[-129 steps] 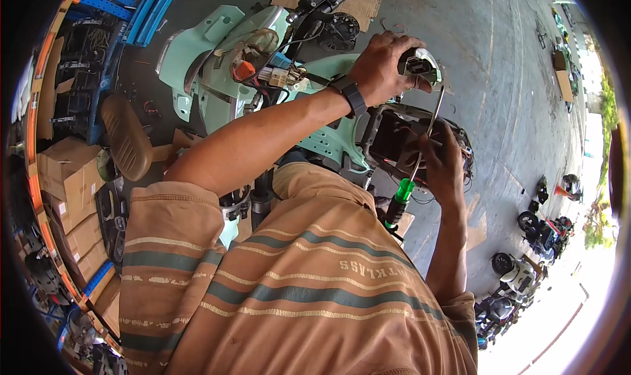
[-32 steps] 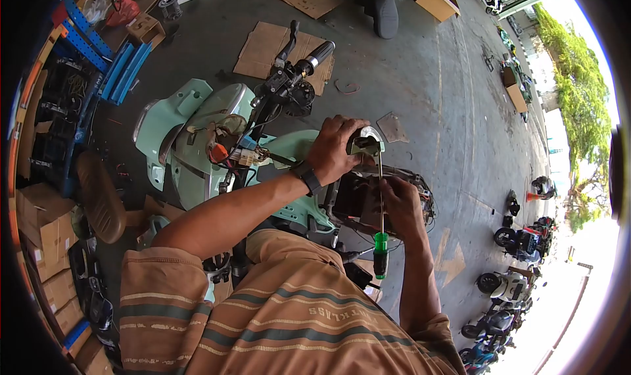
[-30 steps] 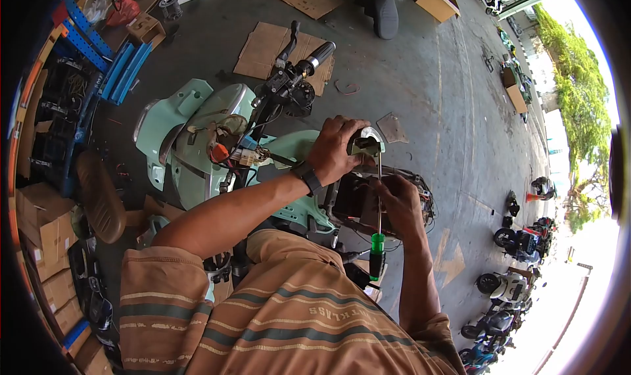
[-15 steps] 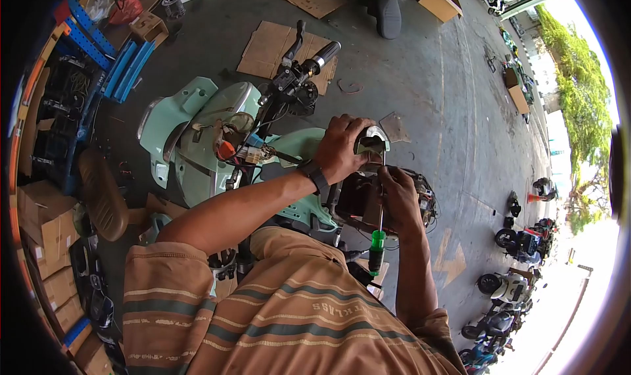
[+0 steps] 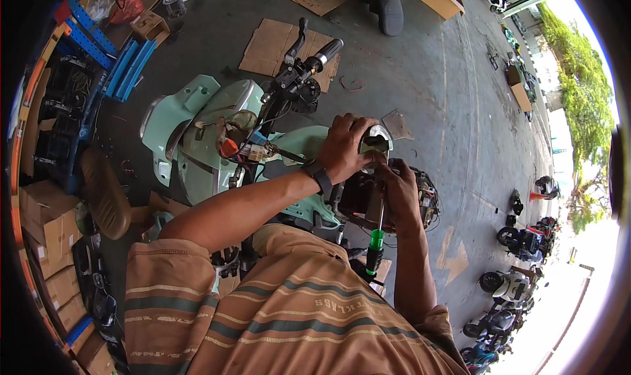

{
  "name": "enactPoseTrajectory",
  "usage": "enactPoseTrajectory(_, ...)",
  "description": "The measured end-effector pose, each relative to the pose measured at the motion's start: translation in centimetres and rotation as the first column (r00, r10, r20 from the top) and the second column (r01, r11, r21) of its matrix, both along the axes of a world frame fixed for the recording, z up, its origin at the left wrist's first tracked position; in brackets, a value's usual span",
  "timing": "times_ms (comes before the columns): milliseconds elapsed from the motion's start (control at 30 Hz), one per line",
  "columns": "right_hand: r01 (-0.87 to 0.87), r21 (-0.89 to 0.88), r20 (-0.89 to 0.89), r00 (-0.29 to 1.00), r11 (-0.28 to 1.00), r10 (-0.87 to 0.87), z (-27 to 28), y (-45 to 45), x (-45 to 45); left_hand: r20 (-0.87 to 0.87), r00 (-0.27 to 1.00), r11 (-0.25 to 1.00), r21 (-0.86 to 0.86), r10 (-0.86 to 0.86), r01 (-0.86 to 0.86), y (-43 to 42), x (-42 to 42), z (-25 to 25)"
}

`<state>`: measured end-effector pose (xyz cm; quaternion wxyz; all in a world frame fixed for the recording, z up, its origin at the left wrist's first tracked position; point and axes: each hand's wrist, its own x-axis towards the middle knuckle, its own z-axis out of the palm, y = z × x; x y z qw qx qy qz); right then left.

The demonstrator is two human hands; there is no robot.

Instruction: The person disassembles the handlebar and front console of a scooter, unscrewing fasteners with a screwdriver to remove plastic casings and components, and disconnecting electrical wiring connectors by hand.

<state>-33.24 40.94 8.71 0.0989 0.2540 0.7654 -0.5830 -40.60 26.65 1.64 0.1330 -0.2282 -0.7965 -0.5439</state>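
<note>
My left hand (image 5: 344,148), with a dark watch on its wrist, is closed around a pale-green curved scooter part (image 5: 390,134) with a dark hollow. Its fingers lie over the top and its thumb sits below. Just beneath, my right hand (image 5: 399,189) grips a screwdriver (image 5: 375,251) by its metal shaft. The green and black handle hangs downward, and the tip is hidden by my fingers, which meet my left thumb. Behind both hands stands a partly stripped mint-green scooter (image 5: 223,135) with exposed wiring (image 5: 259,150) and a handlebar (image 5: 309,69).
Flat cardboard (image 5: 263,46) lies on the floor beyond the handlebar. A brown seat (image 5: 105,194), cardboard boxes (image 5: 56,237) and blue racking (image 5: 128,69) are at left. Several parked scooters (image 5: 516,286) line the right. A black seat (image 5: 388,13) is at the top.
My right hand has shifted slightly up toward my left thumb, and less of the screwdriver's upper shaft shows. My left hand keeps its hold on the scooter part. The view has shifted slightly.
</note>
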Motion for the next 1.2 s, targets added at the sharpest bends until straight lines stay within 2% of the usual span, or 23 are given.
enactPoseTrajectory(33, -0.001, 0.001, 0.001, 1.000, 1.000, 0.001, -0.4, 0.2, -0.1, 0.001, 1.000, 1.000, 0.001, 0.001, -0.001, 0.0, 0.0, -0.1)
enactPoseTrajectory(100, -0.038, 0.123, -0.019, 0.999, 0.992, 0.040, -1.7, 0.5, -0.2, -0.025, 1.000, 1.000, -0.009, -0.017, 0.017, -0.1, 0.2, -0.2)
enactPoseTrajectory(233, 0.025, 0.136, -0.038, 0.999, 0.990, -0.020, -3.1, 0.4, -1.0, -0.019, 0.999, 0.999, -0.024, -0.026, 0.025, -0.1, 0.3, -0.3)
enactPoseTrajectory(300, -0.065, 0.534, -0.143, 0.976, 0.843, 0.165, -4.4, 0.5, -1.3, -0.049, 0.999, 1.000, -0.018, -0.020, 0.019, 0.0, 0.3, -0.4)
enactPoseTrajectory(400, -0.143, 0.587, -0.090, 0.967, 0.797, 0.240, -3.5, -0.3, -1.0, -0.044, 0.999, 1.000, -0.011, -0.028, 0.028, 0.0, 0.3, -0.3)
enactPoseTrajectory(633, -0.131, 0.619, -0.178, 0.937, 0.775, 0.300, -4.6, -0.5, -1.3, -0.039, 0.999, 0.998, -0.055, -0.011, 0.009, -0.1, 0.6, 0.2)
enactPoseTrajectory(733, -0.145, 0.697, -0.187, 0.909, 0.702, 0.373, -4.6, -0.2, -1.3, -0.038, 0.999, 0.998, -0.061, -0.011, 0.008, -0.1, 0.6, 0.2)
enactPoseTrajectory(833, -0.149, 0.698, -0.125, 0.937, 0.700, 0.325, -4.1, -0.4, -1.5, -0.036, 0.999, 0.998, -0.060, -0.014, 0.012, 0.0, 0.6, 0.2)
enactPoseTrajectory(967, -0.095, 0.674, -0.191, 0.936, 0.733, 0.296, -4.3, -1.1, -2.0, -0.045, 0.998, 0.999, -0.032, 0.035, -0.037, 0.1, -0.5, 0.2)
enactPoseTrajectory(1033, -0.006, 0.593, -0.214, 0.963, 0.805, 0.165, -5.6, -1.0, -1.9, 0.016, 0.999, 0.999, -0.023, 0.040, -0.040, -0.3, -1.5, 0.2)
enactPoseTrajectory(1133, 0.001, 0.575, -0.107, 0.992, 0.818, 0.074, -4.5, -1.3, -0.5, -0.095, 0.992, 0.996, 0.003, 0.084, -0.084, -0.8, -3.1, -0.2)
enactPoseTrajectory(1200, 0.017, 0.604, -0.087, 0.995, 0.797, 0.044, -5.6, 0.4, 1.3, -0.092, 0.992, 0.997, 0.002, 0.082, -0.082, -1.0, -3.3, -0.1)
